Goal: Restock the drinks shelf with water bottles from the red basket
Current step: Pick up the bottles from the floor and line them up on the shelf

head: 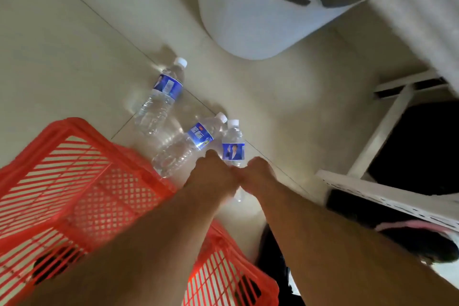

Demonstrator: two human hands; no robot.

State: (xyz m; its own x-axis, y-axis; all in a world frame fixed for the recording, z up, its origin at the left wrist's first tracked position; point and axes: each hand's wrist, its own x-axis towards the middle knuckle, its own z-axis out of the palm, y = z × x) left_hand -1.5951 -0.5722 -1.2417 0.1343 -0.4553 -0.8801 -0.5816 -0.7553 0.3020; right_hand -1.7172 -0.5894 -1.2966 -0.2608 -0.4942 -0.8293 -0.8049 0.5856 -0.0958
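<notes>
Head view, looking steeply down at a pale tiled floor (74, 32).

Three water bottles lie or stand on the floor beyond the red basket (82, 181):
- Far bottle (161, 97): lying on its side, white cap pointing away, blue label, well apart from both hands.
- Middle bottle (188, 145): lying on its side, its base just beside the basket's far rim, cap pointing toward the near bottle's cap.
- Near bottle (233, 144): cap end up and away, blue label with a printed portrait; its lower part is hidden behind the hands, with a bit of clear plastic showing below them.

The red basket sits at lower left, slatted and lattice walls, tilted in the view; the left forearm crosses over it. No bottles are visible inside the part in view.

Left hand (211, 176): reaches forward, its back toward the camera, at the lower part of the near bottle and touching the base of the middle bottle. Fingers hidden; grip cannot be told.
Right hand (258, 174): alongside the left, meeting it at the near bottle. Fingers also hidden; grip cannot be told.

A white bin (248, 20) with a dark handle slot stands at top centre. A white shelf frame (387, 126) is at right, dark beneath.
</notes>
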